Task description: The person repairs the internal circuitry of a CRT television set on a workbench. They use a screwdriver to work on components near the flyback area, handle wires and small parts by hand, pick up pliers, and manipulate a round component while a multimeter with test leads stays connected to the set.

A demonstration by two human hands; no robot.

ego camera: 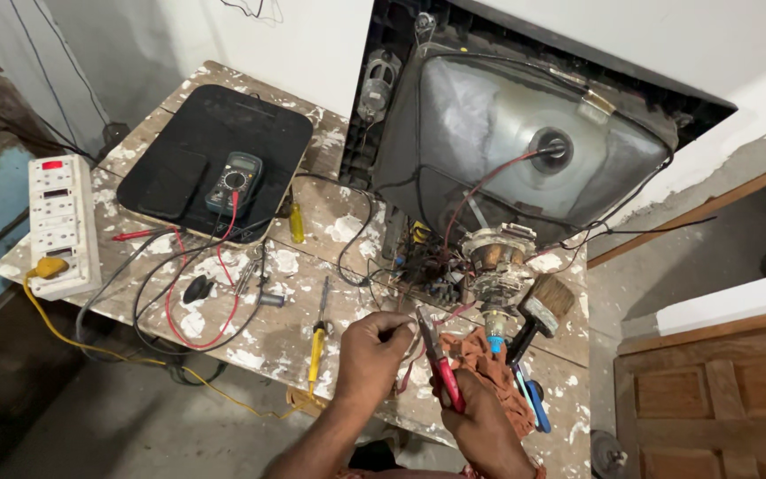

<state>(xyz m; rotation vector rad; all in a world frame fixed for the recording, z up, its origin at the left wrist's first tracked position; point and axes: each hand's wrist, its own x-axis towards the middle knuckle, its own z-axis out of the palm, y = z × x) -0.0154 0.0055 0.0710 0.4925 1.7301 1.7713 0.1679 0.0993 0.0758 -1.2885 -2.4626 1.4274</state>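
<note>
My right hand grips red-handled pliers near the front edge of a paint-spattered wooden table. The plier jaws point up toward thin wires. My left hand pinches those wires just left of the jaws. The wires run up to the circuit parts at the neck of an opened picture tube television, which stands face down at the back. A rust-coloured rag lies under my right hand.
A multimeter rests on a black panel with red and black leads trailing. A white power strip sits at the left edge. A yellow-handled screwdriver, a paintbrush and a blue-handled tool lie nearby.
</note>
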